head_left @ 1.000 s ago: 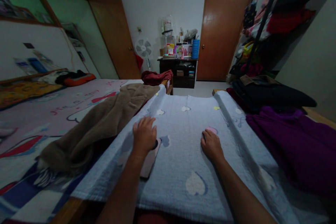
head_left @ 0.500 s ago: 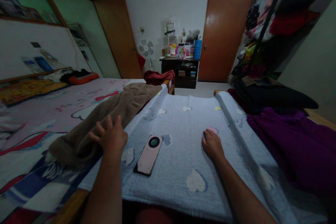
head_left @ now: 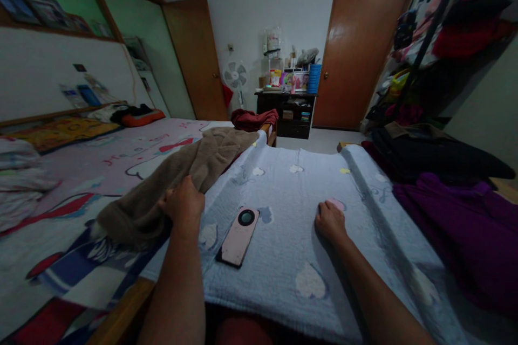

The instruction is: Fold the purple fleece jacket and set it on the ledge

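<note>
My left hand (head_left: 184, 205) is closed on the edge of a brown fleece garment (head_left: 151, 194), which lies bunched along the seam between the bed and the blue cover. Its fingertips are partly hidden in the cloth. My right hand (head_left: 331, 221) rests curled into a fist on the light blue quilted cover (head_left: 279, 264), beside a pink printed heart; nothing shows in it. Between my hands, nearer the left one, a pink smartphone (head_left: 239, 237) lies face down with its round black camera ring upward.
To the right lie folded purple clothing (head_left: 449, 215) and a stack of dark clothes (head_left: 433, 151). The bed (head_left: 133, 156) with a printed sheet spreads out on the left. A dark red cloth (head_left: 253, 118) sits at its far corner, before a black cabinet (head_left: 283, 102) and a fan (head_left: 235, 76).
My left hand, spread above the brown fleece before, has come down and closed on it. My right hand has curled tighter in place. The whole view has shifted slightly.
</note>
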`<action>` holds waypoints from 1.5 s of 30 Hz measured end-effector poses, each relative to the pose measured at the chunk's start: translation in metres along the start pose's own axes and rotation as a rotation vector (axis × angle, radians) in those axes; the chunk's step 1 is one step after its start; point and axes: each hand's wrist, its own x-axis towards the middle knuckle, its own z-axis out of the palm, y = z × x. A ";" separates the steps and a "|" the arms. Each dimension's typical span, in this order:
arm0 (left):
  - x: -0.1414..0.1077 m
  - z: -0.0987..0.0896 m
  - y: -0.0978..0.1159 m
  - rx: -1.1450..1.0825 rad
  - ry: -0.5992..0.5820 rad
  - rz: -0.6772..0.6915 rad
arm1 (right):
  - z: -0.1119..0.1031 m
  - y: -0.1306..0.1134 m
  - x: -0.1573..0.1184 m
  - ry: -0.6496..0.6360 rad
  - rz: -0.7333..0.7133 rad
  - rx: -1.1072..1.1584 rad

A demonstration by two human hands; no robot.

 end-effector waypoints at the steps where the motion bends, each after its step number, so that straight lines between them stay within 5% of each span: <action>1: 0.000 0.000 0.000 -0.004 0.002 -0.003 | 0.000 -0.007 0.002 0.003 -0.004 0.011; 5: 0.005 -0.002 0.000 -0.070 0.024 0.003 | 0.009 -0.032 0.003 0.025 -0.095 0.065; 10: 0.015 -0.008 0.009 -0.203 0.243 -0.002 | 0.021 -0.041 -0.003 0.028 -0.118 0.074; 20: 0.030 -0.027 0.063 -0.420 0.522 0.271 | 0.017 -0.042 -0.004 0.076 -0.124 0.051; 25: 0.002 -0.027 0.105 -0.394 0.410 0.356 | 0.016 -0.043 -0.003 0.051 -0.099 0.058; 31: -0.051 0.013 0.140 -0.313 0.008 0.583 | 0.016 -0.043 -0.003 0.047 -0.110 0.058; 37: -0.062 0.040 0.116 -0.265 -0.171 0.638 | 0.016 -0.043 -0.003 0.050 -0.103 0.070; 40: -0.057 0.029 0.087 -0.227 -0.073 0.606 | 0.015 -0.042 -0.003 0.042 -0.111 0.079; 45: -0.042 0.004 0.036 -0.088 0.142 0.219 | 0.015 -0.041 -0.003 0.038 -0.109 0.086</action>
